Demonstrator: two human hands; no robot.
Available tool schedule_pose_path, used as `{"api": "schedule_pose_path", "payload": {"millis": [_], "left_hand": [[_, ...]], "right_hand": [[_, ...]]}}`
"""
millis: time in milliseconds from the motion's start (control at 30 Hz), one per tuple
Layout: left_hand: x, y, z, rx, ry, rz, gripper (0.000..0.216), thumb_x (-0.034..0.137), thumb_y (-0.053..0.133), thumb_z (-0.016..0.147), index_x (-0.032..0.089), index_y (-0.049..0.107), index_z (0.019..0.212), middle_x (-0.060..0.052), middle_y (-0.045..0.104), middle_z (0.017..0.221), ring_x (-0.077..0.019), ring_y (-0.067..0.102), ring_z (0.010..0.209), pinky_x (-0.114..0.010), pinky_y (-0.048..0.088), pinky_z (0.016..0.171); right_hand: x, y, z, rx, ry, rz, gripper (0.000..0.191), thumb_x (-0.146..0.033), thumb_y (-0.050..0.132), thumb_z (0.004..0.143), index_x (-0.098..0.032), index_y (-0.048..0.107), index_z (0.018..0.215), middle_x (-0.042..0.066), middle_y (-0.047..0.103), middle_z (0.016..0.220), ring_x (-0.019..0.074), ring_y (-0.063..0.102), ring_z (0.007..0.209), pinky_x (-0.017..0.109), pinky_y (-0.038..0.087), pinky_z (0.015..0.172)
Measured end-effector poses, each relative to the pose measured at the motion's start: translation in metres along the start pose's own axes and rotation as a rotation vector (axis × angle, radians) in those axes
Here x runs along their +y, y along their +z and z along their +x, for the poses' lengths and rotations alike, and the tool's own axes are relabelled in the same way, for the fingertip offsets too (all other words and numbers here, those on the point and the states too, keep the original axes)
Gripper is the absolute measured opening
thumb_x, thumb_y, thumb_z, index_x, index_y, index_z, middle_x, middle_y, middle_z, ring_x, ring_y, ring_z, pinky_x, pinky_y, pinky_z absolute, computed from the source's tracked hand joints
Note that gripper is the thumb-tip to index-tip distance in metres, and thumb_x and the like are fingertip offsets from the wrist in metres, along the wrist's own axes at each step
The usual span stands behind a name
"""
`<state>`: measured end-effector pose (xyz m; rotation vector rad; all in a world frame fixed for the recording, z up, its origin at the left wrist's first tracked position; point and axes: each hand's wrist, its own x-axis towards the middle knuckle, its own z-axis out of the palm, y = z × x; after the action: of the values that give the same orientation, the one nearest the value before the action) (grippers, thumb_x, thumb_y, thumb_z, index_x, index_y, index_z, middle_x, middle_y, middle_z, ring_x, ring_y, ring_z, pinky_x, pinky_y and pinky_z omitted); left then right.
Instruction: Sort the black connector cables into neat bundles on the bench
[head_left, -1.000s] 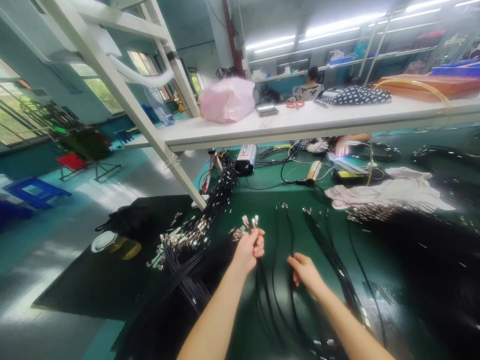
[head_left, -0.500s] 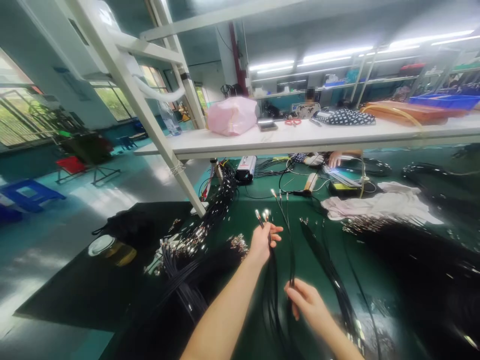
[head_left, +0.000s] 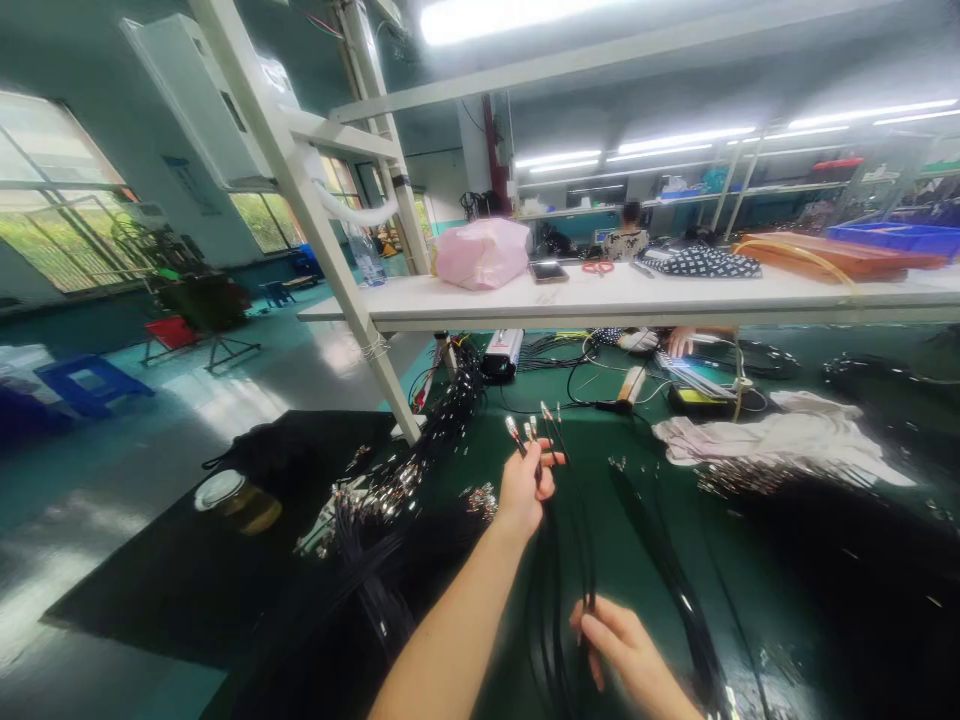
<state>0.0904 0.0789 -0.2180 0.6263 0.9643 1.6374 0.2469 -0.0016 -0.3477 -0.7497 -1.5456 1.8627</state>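
No writing can be read. A few black cables [head_left: 559,560] are pinched near their metal tips [head_left: 525,430] in the left hand [head_left: 521,490], above the middle of the green table [head_left: 637,470]. Their length runs toward the near edge, where the right hand [head_left: 622,650] is closed around them. The tips point away, toward the white shelf [head_left: 600,300].

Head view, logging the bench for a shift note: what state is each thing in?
Left hand: closed on black cables, metal tips up.
Right hand: pinching the same black cables lower down.
Cable pile: loose on the green mat.
White cloth: crumpled.
Pink bag: on the shelf.
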Motion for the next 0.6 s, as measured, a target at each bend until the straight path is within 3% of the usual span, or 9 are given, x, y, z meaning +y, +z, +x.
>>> {"api": "schedule_pose_path", "payload": {"millis": [167, 433, 600], "left_hand": [[0.0003, -0.0027, 0.0052, 0.007, 0.087, 0.016, 0.038, 0.042, 0.061, 0.07, 0.01, 0.054, 0.09, -0.004, 0.058, 0.062, -0.0014, 0.032, 0.034, -0.016, 0.015, 0.035], [0.0014, -0.0057, 0.0082, 0.029, 0.058, 0.105, 0.039, 0.043, 0.064, 0.066, 0.011, 0.055, 0.086, 0.0, 0.055, 0.061, -0.0004, 0.031, 0.032, -0.015, 0.015, 0.033], [0.0018, -0.0037, 0.0089, 0.06, 0.05, 0.221, 0.038, 0.043, 0.069, 0.061, 0.013, 0.051, 0.073, 0.004, 0.049, 0.054, -0.0002, 0.028, 0.029, -0.016, 0.012, 0.03]], "right_hand": [[0.0058, 0.0013, 0.0005, -0.018, 0.046, 0.01, 0.041, -0.056, 0.049, 0.076, -0.015, 0.05, 0.076, -0.005, 0.04, 0.052, 0.006, 0.042, 0.036, 0.016, 0.03, 0.034], [0.0045, 0.0044, 0.0019, -0.042, 0.037, -0.065, 0.045, -0.058, 0.045, 0.077, -0.014, 0.051, 0.078, -0.006, 0.037, 0.048, 0.0064, 0.04, 0.037, 0.016, 0.031, 0.035], [0.0045, 0.0089, 0.0008, -0.01, 0.042, -0.192, 0.044, -0.057, 0.043, 0.079, -0.014, 0.05, 0.075, -0.006, 0.038, 0.05, 0.0057, 0.039, 0.038, 0.016, 0.03, 0.035]]}}
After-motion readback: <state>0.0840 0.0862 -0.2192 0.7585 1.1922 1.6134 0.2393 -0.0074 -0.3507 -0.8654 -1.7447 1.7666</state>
